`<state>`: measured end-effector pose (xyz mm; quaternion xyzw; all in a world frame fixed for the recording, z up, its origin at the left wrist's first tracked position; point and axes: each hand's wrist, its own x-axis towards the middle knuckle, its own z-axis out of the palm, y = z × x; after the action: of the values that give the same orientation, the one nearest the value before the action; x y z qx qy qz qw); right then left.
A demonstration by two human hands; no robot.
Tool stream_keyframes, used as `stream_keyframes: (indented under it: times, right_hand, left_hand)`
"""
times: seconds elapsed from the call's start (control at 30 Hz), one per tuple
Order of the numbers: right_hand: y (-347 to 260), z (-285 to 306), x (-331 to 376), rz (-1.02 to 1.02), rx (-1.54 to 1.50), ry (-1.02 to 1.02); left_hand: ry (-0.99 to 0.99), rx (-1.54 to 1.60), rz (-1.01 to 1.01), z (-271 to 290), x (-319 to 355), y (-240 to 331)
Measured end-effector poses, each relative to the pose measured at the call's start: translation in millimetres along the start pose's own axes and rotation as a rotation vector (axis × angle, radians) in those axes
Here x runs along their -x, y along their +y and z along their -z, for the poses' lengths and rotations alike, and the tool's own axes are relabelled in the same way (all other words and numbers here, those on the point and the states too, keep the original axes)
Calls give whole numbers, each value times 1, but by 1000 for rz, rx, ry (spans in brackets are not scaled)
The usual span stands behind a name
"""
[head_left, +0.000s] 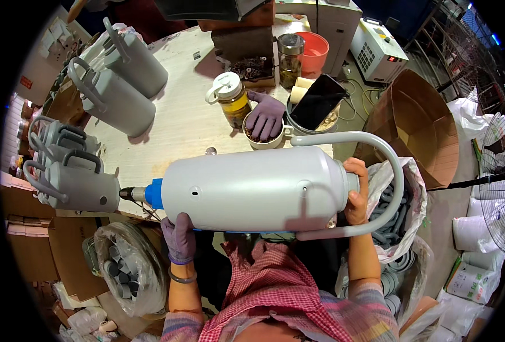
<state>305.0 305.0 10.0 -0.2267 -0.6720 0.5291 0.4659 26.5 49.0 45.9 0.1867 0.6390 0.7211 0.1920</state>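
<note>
A large grey cylindrical can (247, 191) with a small hole and a slot in its side lies horizontally in front of me. Its long curved tube handle (399, 182) loops out past the right end. My right hand (356, 191), bare, is closed round the narrower neck at that end. My left hand (179, 238), in a purple-grey glove, presses against the near side by the other end, its fingers partly hidden. A blue fixture (156, 194) with a metal and black tip (131, 194) sits against the can's left end.
Several similar grey cans (118, 102) stand at the table's left. Behind are a glove (265, 117) on a white cup (264, 143), jars (229, 94), a screw box (247, 68), a red bowl (314, 51) and a black phone (319, 102). Bags of grey parts (124, 268) flank me.
</note>
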Motion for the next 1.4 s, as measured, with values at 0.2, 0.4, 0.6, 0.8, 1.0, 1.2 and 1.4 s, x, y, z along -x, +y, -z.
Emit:
stream_keyframes:
  times: [0.2,0.4,0.6,0.8,1.0,1.2,1.4]
  right_hand:
    - [0,0,4,-7,19,-43]
    - [18,34,25,-84,23,-219]
    - [129,219,114,-562,483,501]
    - [235,324,177,-635,1723,102]
    - [133,308,125,-603,926,142]
    - [95,308,208,-975,513,234]
    - [56,231,201,-817,569,624]
  left_hand:
    - [-50,51,74,9,1,4]
    - [-11,-209,-33,11,-2,0]
    - [-118,-139,-50,19,3,10]
    - [-198,-224,-38,18,-11,13]
    - [-122,-317,-55,42,3,18]
    - [-156,-147,-22,9,-1,13]
    - [-113,-228,-26,27,-4,19]
